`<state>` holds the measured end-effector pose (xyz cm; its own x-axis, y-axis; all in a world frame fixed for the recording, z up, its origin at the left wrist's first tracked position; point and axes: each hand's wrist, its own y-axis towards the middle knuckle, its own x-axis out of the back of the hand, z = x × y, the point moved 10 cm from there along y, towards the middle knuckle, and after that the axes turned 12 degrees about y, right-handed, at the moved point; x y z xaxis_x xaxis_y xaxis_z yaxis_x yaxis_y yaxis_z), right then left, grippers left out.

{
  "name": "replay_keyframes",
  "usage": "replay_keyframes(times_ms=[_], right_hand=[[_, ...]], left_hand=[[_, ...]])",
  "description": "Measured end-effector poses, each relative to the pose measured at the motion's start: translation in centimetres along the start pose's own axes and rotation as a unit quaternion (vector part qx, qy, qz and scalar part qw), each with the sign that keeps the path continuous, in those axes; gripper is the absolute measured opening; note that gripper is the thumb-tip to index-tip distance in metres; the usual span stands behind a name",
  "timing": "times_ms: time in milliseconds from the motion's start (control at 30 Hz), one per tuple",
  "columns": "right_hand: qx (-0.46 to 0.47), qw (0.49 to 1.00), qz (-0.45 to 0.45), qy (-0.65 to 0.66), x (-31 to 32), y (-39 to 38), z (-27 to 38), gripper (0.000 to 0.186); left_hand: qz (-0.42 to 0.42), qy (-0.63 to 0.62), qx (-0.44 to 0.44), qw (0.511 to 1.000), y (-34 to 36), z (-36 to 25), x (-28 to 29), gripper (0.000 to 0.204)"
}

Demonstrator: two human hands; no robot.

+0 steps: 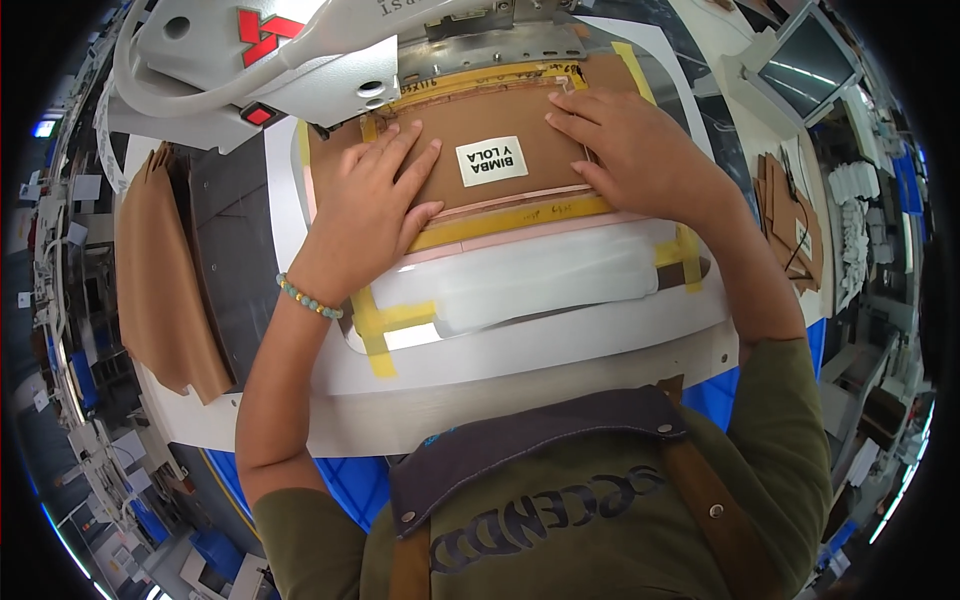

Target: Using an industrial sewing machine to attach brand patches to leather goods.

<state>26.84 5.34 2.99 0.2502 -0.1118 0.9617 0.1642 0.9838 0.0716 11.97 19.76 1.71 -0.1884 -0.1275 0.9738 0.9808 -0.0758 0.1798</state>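
Observation:
A brown leather-like panel [450, 125] lies flat inside a template edged with yellow tape strips [515, 222], and a white printed label [491, 162] sits near its middle. On the panel's left part rests my left hand [365, 205], fingers spread and palm down, thumb by the near yellow strip. My right hand [640, 150] lies over the panel's right end, its fingers stretched and apart, with the fingertips on the panel's edge. Neither hand is seen gripping anything. Part of the right edge is hidden under my right hand.
A white machine head [190, 60] with a red button overhangs the far left, and a metal clamp bar [490, 55] spans the back. Brown material [165, 280] hangs at the left. More brown pieces [790, 215] and a screen [808, 62] stand at the right.

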Motion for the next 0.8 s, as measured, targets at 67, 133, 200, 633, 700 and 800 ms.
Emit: replay_keyframes(times_ms=[67, 133, 200, 633, 700, 800], right_hand=[[-0.001, 1.0, 0.008, 0.002, 0.1, 0.1, -0.1, 0.054], [0.002, 1.0, 0.013, 0.004, 0.1, 0.2, -0.3, 0.054], [0.019, 1.0, 0.001, 0.009, 0.2, 0.1, -0.3, 0.055], [0.049, 0.999, -0.018, 0.015, 0.2, 0.1, -0.5, 0.045], [0.059, 0.998, -0.03, 0.018, 0.1, 0.1, -0.6, 0.044], [0.078, 0.996, -0.038, 0.033, -0.3, 0.1, -0.9, 0.042]], left_hand=[[-0.006, -0.004, 0.002, 1.0, 0.1, 0.0, -0.1, 0.064], [-0.012, 0.001, -0.003, 1.0, 0.1, 0.0, 0.0, 0.063], [-0.015, -0.003, -0.002, 1.0, 0.1, 0.1, 0.0, 0.062], [-0.039, 0.031, 0.011, 0.999, 0.8, -0.7, 0.6, 0.058], [-0.02, 0.023, 0.019, 0.999, 1.3, -0.9, 0.1, 0.059], [-0.008, -0.013, 0.011, 1.0, 2.2, -2.1, -1.0, 0.06]])
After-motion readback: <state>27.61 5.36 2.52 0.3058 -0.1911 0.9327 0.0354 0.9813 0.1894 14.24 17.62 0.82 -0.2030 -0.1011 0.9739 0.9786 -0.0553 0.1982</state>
